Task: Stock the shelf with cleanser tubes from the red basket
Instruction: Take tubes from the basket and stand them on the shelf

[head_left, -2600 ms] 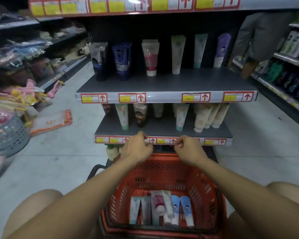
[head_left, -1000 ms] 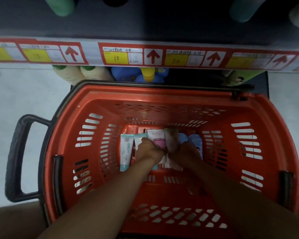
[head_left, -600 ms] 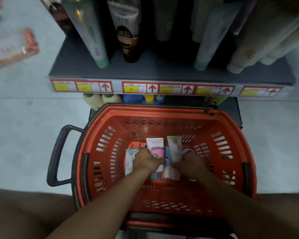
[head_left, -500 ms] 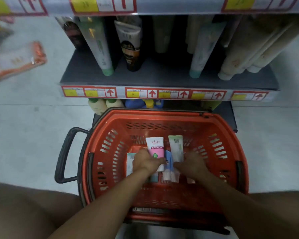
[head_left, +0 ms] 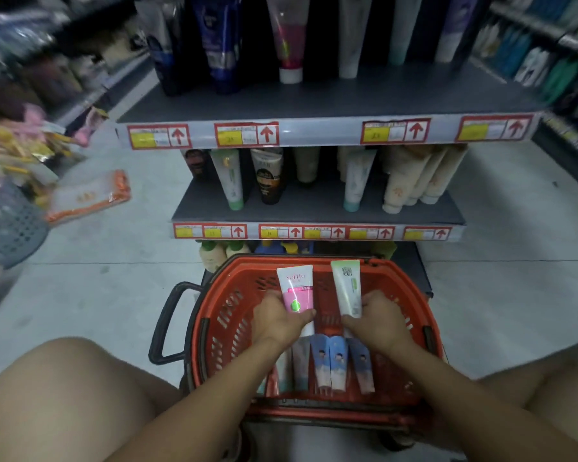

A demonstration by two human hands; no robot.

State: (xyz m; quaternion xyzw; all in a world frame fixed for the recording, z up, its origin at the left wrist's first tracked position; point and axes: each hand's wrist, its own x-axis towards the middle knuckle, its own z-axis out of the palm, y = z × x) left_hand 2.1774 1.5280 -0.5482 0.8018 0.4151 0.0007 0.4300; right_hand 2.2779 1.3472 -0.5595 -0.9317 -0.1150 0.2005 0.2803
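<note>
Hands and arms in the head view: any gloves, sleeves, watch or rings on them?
None visible. The left hand and right hand are bare, with no gloves. Both forearms are uncovered up to the frame edge, with no sleeve, watch or bracelet. Fingers are partly hidden, so rings cannot be ruled out.

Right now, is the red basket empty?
No. The red basket holds tubes lying on its bottom, besides the pink tube and green tube being held.
</note>
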